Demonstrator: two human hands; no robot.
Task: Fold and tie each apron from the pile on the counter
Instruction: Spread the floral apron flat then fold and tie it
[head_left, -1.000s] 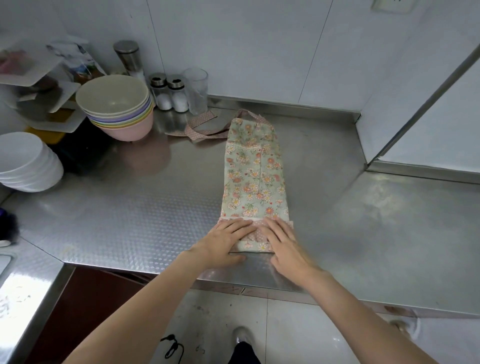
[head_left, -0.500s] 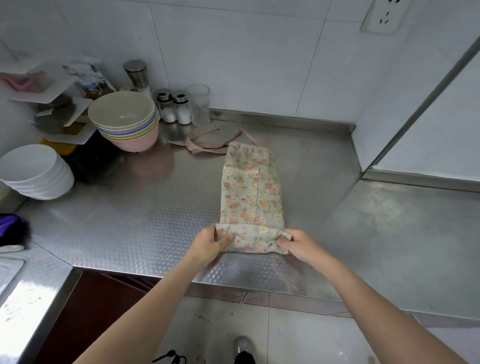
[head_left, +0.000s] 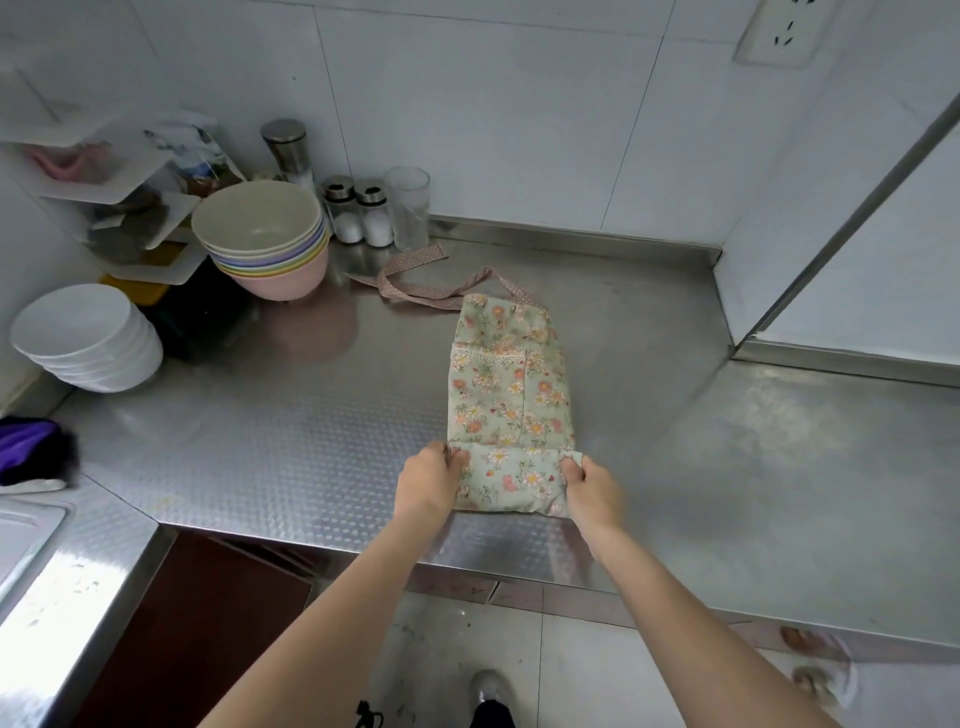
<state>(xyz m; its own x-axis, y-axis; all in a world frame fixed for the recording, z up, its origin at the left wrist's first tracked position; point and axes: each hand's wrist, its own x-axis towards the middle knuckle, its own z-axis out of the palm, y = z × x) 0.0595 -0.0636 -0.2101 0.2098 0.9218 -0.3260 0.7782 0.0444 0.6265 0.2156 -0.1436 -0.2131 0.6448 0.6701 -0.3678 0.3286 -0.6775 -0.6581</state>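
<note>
Grip: left hand (head_left: 427, 480) pinches the left end of the rolled near end of the apron (head_left: 511, 395); right hand (head_left: 594, 488) pinches the right end, fingers curled round the cloth.
Apron: pale green floral cloth folded into a long narrow strip, lace-edged pocket on top, near end turned over into a fat fold.
Place: on the steel counter (head_left: 270, 431), the fold close to the front edge, the strip running toward the back wall.
Straps: pink dotted ties (head_left: 415, 283) trail from the far end toward the stacked pastel bowls (head_left: 262, 236).
Arms: both forearms reach forward, hands flanking the fold, knuckles up.
</note>
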